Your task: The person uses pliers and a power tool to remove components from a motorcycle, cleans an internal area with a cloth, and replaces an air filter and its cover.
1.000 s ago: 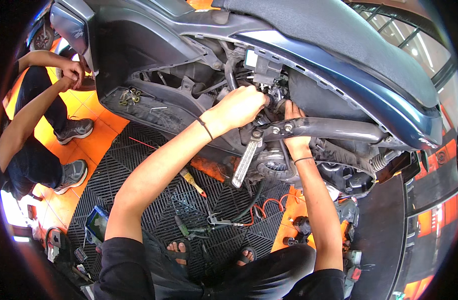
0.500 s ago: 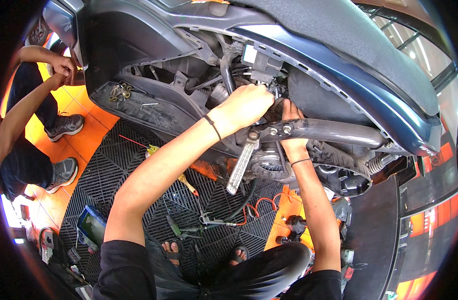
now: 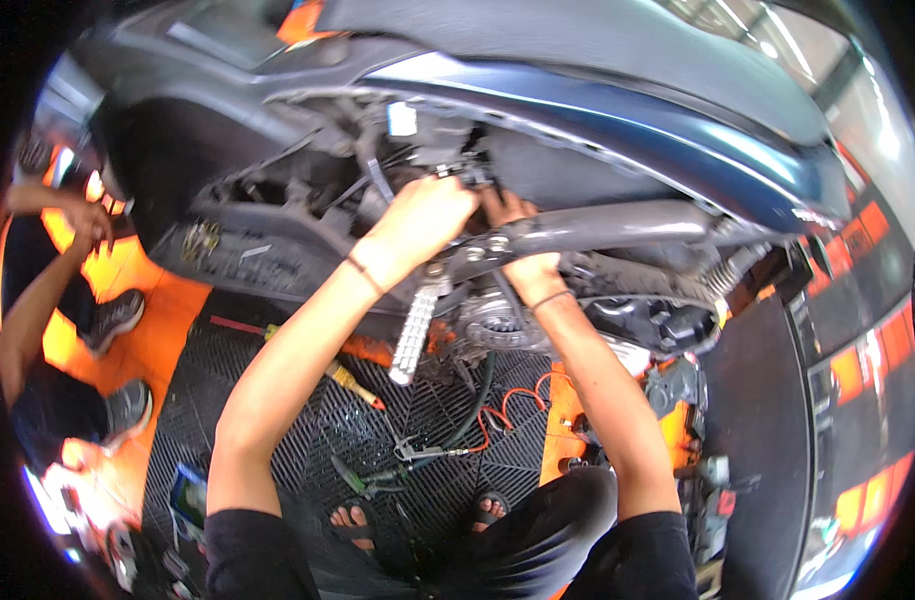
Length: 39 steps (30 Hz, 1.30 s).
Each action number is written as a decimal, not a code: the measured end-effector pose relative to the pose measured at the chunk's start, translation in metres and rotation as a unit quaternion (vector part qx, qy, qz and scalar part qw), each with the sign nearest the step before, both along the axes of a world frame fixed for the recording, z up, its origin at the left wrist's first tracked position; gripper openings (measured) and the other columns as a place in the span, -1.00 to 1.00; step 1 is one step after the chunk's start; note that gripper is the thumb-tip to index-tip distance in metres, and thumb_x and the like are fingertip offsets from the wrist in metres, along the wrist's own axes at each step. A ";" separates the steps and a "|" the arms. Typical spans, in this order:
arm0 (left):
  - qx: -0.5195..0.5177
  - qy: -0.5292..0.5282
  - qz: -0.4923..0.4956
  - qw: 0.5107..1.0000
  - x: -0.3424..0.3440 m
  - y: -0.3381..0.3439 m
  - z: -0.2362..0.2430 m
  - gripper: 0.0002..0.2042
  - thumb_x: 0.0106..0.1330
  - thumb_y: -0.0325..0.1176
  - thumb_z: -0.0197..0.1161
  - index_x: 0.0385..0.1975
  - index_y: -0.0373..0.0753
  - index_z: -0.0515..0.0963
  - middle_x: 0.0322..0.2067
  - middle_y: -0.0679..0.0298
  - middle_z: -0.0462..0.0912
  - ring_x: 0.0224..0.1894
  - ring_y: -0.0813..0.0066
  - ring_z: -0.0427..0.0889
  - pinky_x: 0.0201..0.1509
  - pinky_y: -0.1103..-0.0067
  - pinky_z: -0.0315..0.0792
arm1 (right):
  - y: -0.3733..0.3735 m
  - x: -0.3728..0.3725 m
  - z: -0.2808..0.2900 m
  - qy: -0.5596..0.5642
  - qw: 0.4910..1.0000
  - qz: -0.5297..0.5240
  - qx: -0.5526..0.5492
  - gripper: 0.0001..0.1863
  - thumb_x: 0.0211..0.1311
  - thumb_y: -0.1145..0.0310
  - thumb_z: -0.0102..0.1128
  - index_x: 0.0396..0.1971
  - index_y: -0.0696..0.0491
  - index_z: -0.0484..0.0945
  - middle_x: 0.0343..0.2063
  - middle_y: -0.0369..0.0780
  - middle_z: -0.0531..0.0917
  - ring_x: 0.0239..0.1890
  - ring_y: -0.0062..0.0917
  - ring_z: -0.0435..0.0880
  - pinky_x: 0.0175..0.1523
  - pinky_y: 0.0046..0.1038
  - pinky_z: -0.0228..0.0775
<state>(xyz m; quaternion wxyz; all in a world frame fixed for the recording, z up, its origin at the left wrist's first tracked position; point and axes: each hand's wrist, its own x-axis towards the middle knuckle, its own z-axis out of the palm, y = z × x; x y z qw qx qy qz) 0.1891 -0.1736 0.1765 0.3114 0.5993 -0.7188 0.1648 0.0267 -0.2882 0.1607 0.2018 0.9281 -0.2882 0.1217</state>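
A scooter with a dark blue side panel has its lower side uncovered, baring the frame and engine parts. Inside that opening, my left hand is closed with its knuckles up, against small dark parts below a grey box; what its fingers grip is hidden. My right hand reaches up behind the thick black frame tube. Its fingers show above the tube, bent at the same dark parts close to my left hand, and their tips are hidden. A metal footpeg hangs below my left wrist.
Loose bolts lie on the scooter's floorboard. On the black grid mat are a yellow-handled brush, an air gun with an orange coiled hose and a green-handled tool. Another person's hands are at the left.
The whole view has shifted and blurred, so the scooter and my hands appear farther left and slightly different in height. Both hands stay at the same dark parts.
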 end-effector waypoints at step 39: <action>0.036 0.038 0.016 0.999 0.014 0.009 0.008 -0.72 0.41 -0.30 0.04 -0.33 -0.44 0.55 -0.42 -0.26 0.60 -0.28 -0.26 0.59 -0.18 0.05 0.46 | -0.007 0.005 -0.013 -0.207 0.970 0.124 0.022 -0.75 0.21 0.27 0.05 -0.20 0.04 0.58 -0.20 -0.08 0.67 -0.06 -0.20 0.64 0.10 -0.25 0.44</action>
